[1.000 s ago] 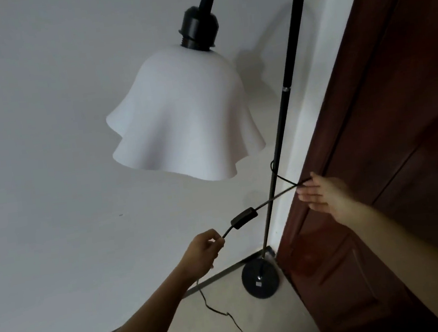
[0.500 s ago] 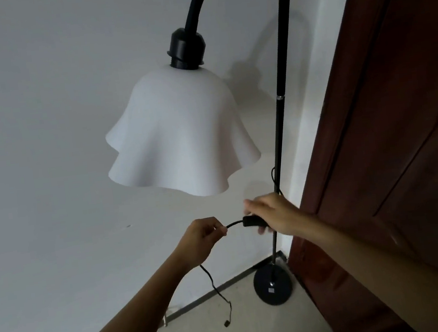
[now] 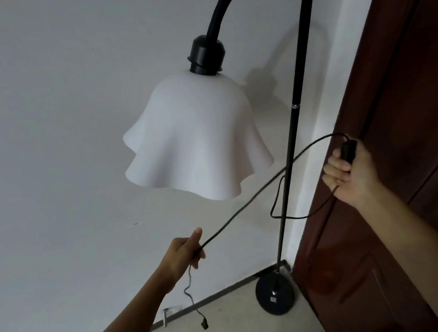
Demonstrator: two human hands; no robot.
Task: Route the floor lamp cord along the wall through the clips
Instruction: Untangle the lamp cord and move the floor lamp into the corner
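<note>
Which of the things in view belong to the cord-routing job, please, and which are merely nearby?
Part of the job:
- lamp cord, stretched between both hands
- inline switch, held in the right hand
- left hand, pinching the cord
- cord's loose end, dangling by the floor
- wall

Merely nearby:
- lampshade
- lamp pole
- lamp base
- wooden door

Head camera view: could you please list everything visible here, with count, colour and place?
Lamp shade: one, white, wavy-edged, centre.
Lamp pole: one, black, curved on top, right of shade.
Lamp base: one, black, round, on floor by door.
Cord: one, black, strung between both hands, loose end hanging to the floor.
Inline switch: one, black, in right hand.
Door: one, dark reddish brown, right.
Wall: grey-white, left.
Small fitting: one, pale, at skirting; unclear what.
Left hand: pinching cord.
Right hand: gripping switch.
</note>
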